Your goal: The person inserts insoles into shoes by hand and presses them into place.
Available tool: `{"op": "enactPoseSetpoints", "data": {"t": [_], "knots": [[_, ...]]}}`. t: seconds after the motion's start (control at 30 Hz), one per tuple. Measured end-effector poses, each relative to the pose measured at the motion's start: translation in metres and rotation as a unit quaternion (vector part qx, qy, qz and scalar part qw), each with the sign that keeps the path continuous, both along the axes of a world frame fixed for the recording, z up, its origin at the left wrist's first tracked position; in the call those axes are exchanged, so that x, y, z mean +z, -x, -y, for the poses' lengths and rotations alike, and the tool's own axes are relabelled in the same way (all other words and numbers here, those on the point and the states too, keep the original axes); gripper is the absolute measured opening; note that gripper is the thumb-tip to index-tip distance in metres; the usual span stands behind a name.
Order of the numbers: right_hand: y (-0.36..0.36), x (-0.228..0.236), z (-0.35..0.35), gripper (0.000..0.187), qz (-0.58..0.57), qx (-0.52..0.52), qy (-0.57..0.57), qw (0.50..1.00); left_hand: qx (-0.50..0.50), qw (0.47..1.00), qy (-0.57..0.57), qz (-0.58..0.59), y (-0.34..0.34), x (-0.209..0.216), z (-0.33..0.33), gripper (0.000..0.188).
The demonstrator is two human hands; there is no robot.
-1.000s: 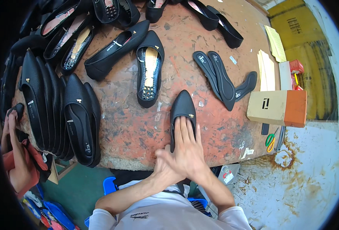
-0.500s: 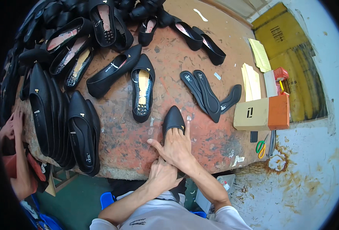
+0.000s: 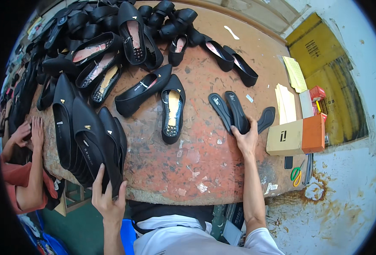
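Observation:
At the near left, my left hand [image 3: 108, 203] is closed round the heel of a black pointed flat shoe [image 3: 89, 138] with a small gold ornament. That shoe lies against a nested row of similar shoes [image 3: 63, 108]. Farther right, my right hand [image 3: 247, 139] pinches the heel end of a black insole [image 3: 235, 108] between thumb and fingers. Beside it lie a second insole [image 3: 220, 107] and, on the other side, a third insole [image 3: 266, 118]. Between my hands, a flat shoe [image 3: 172, 108] with its pale inner sole bare stands on the worn table [image 3: 205, 165].
Another flat shoe [image 3: 143, 90] lies tilted mid-table, with a heap of black shoes [image 3: 94, 25] behind it. At the right are yellow papers [image 3: 294, 74], a beige-orange box [image 3: 294, 136] and scissors [image 3: 297, 175]. A co-worker's hands [image 3: 30, 132] rest at the left edge.
My hands have come apart. The flat shoe they held is gone from the table's middle; my left hand now grips one at the left row. My right hand has moved right and taken an insole.

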State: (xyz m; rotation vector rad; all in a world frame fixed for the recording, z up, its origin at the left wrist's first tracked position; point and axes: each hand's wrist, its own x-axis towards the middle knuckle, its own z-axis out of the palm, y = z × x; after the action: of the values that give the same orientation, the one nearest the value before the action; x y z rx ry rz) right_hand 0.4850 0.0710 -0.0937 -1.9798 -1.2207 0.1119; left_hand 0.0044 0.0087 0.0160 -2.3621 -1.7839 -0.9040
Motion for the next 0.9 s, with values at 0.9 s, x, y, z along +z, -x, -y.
{"op": "enactPoseSetpoints", "data": {"t": [0.9], "knots": [[0.132, 0.077, 0.124, 0.04, -0.003, 0.16, 0.059, 0.985, -0.103, 0.963, 0.179, 0.173, -0.144, -0.06, -0.079, 0.042]]}}
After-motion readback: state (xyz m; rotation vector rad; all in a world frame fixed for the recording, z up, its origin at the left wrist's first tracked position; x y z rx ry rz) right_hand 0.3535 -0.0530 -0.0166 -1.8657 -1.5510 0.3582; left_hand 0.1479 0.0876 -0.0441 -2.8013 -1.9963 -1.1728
